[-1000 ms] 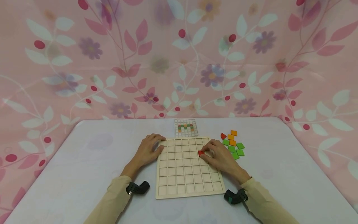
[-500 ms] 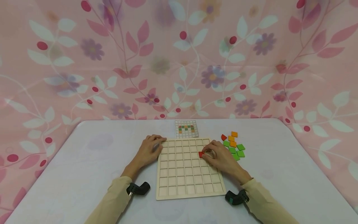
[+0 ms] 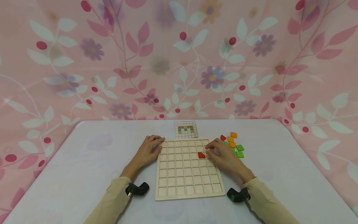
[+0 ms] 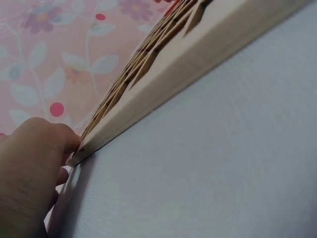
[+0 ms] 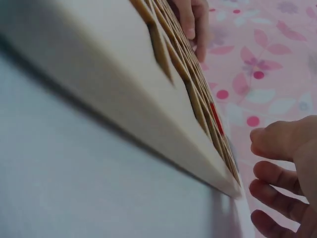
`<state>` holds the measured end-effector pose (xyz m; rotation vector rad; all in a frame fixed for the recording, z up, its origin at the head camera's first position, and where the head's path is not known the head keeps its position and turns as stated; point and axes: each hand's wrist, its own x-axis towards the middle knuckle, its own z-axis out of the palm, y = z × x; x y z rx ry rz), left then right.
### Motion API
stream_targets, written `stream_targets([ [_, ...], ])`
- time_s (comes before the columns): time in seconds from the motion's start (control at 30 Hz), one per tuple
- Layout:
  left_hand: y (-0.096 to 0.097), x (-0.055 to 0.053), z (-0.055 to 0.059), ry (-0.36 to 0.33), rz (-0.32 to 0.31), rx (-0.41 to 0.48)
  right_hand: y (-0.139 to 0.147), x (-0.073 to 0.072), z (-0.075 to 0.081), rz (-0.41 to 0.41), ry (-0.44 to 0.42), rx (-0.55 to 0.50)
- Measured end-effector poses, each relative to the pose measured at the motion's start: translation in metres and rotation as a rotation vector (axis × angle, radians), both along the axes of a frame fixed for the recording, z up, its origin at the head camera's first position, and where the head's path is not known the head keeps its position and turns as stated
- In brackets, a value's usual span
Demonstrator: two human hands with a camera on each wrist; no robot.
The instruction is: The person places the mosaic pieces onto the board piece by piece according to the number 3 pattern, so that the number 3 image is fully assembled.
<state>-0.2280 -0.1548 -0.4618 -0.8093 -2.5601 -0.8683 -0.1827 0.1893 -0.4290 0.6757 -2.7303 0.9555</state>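
A square wooden grid board (image 3: 181,172) lies flat on the table. One red tile (image 3: 200,155) with a rounded corner sits in a cell of the board's upper right part. Just right of that tile hovers my right hand (image 3: 226,155), its fingers loosely bent and nothing between them; the right wrist view shows its thumb and fingertips (image 5: 265,171) apart. My left hand (image 3: 147,151) rests at the board's upper left corner. In the left wrist view its thumb (image 4: 69,139) touches the board's edge, while the other fingers are mostly hidden.
Behind the board lies a pattern card (image 3: 185,133) printed with a small coloured grid. To the right are loose orange tiles (image 3: 232,144), green tiles (image 3: 240,154) and a red quarter-round tile (image 3: 222,137). Some green ones are partly covered by my right hand. A floral cloth (image 3: 173,71) hangs behind.
My right hand has let go of the red tile and drawn back slightly to the right. The tile stays in its cell, now fully visible. My left hand has hardly moved.
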Motion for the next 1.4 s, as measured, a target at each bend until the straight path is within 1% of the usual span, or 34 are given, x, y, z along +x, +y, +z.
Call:
stream_targets([
  [0.2,-0.001,0.0,0.001,-0.013,-0.016,0.03,0.016,-0.005,0.007,-0.022,0.031,-0.009],
  [0.3,-0.001,0.001,0.001,-0.023,-0.011,0.031,0.022,-0.008,0.009,-0.037,0.008,-0.011],
  [0.4,-0.001,0.001,0.001,-0.025,-0.004,0.023,0.028,-0.011,0.008,-0.03,-0.01,-0.012],
  [0.57,-0.002,0.0,0.0,-0.029,0.006,0.022,0.033,-0.013,0.008,-0.007,-0.001,-0.018],
  [0.67,-0.002,0.0,0.0,-0.033,0.006,0.022,0.037,-0.013,0.008,-0.021,-0.009,-0.021],
  [0.8,-0.001,0.001,0.001,-0.034,0.004,0.02,0.042,-0.013,0.008,-0.053,-0.048,-0.017],
  [1.03,-0.001,0.001,0.001,-0.04,0.008,0.016,0.054,-0.015,0.007,-0.086,-0.107,-0.014],
  [1.17,0.0,0.001,0.001,-0.044,0.006,0.019,0.061,-0.017,0.008,-0.101,-0.108,-0.017],
  [1.4,-0.002,0.001,0.002,-0.046,0.001,0.022,0.073,-0.02,0.006,-0.089,-0.103,-0.031],
])
